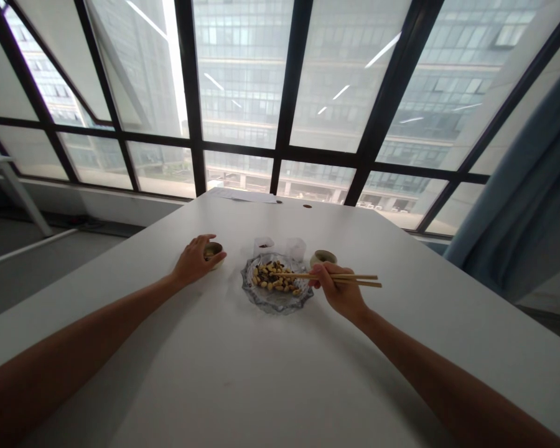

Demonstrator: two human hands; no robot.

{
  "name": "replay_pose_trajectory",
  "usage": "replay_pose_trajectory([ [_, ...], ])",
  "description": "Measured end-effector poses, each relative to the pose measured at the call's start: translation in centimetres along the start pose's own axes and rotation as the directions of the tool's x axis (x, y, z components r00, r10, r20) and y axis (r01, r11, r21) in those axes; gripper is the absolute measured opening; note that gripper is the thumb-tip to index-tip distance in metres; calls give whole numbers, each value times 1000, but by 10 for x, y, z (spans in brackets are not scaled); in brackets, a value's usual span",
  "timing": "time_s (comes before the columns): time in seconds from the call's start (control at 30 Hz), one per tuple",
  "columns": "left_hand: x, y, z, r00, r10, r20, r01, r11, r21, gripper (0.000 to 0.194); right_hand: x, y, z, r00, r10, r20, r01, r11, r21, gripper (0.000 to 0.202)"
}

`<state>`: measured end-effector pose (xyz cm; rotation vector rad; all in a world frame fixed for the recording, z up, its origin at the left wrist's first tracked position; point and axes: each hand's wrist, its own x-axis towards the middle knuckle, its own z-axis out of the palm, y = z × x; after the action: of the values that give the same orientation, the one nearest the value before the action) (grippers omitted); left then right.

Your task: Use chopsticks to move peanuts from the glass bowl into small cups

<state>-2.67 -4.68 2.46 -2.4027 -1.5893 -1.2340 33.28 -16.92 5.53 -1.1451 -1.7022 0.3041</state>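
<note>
My left hand [197, 258] is wrapped around a small bowl [213, 249] on the left, thumb along its near side and fingers at its far side. A pair of chopsticks [354, 279] is gripped in my right hand [338, 287]. Their tips reach left over a clear, scallop-edged glass dish [280, 307], among a mix of pale nuts [273, 285] and dark seeds; whether they pinch a piece is too small to tell. Just beyond my right hand stands a second small bowl [324, 256], partly hidden by the fingers.
Two small clear containers stand behind the dish: the left container [264, 245] has something dark in it, the right container [295, 249] looks pale. Papers [242, 196] lie at the far edge of the white table [242, 379]. A blue curtain [518, 186] hangs right.
</note>
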Motion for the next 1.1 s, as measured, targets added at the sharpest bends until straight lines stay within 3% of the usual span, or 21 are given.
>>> replay_pose_trajectory([
  [0.17, -2, -1, 6, 997, -73, -7, 71, 989, -126, 63, -1, -4, -1, 998, -42, 44, 43, 999, -25, 48],
  [0.43, -4, -2, 8, 994, -107, -5, 104, 977, -187, 67, -4, -13, 2, 989, -93, 117, 105, 989, -103, 48],
  [0.57, -4, -4, 8, 989, -150, 19, 150, 969, -196, 77, -5, -6, 6, 1000, 9, -21, -8, 999, 40, 50],
  [0.73, -3, -4, 4, 976, -203, 85, 215, 959, -185, 80, -3, 10, 14, 967, 192, -169, -146, 957, 252, 52],
  [0.93, -6, 2, 1, 996, -83, 30, 87, 983, -160, 70, -9, 24, 23, 934, 278, -225, -179, 907, 382, 52],
  [1.1, -8, 4, 1, 999, 39, 6, -38, 990, -136, 67, -18, 11, 18, 959, 142, -246, -89, 973, 213, 54],
])
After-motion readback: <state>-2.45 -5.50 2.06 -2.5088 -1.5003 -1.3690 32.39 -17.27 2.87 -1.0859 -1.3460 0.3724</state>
